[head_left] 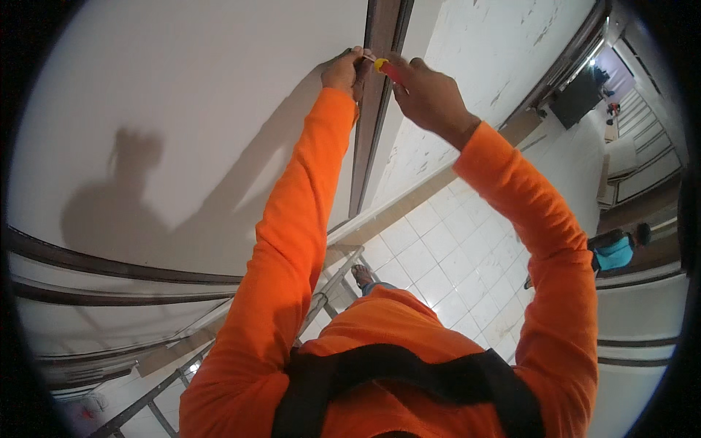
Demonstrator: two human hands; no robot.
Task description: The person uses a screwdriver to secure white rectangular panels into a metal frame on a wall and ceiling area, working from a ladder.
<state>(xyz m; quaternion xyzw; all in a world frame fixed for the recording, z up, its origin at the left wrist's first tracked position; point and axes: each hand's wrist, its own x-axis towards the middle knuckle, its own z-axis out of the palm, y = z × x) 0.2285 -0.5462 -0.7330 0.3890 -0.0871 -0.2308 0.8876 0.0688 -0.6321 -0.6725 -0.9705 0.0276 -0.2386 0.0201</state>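
My right hand [429, 93] is closed around the red and yellow handle of a screwdriver [392, 71]. Its thin shaft points left toward my left hand [342, 74], whose fingers are pinched together close to the tip. Whatever those fingers hold is too small to make out. Both hands are raised against a dark brown upright frame strip [371, 131] at the edge of a pale panel [219, 73]. Orange sleeves cover both my arms.
Below me are a metal ladder [151, 406], my sandalled foot [361, 274] and a white tiled floor [456, 252]. A scuffed white panel [475, 66] lies right of the strip. At the far right is a person in blue [613, 252]; a dark panel [579, 101] stands farther off.
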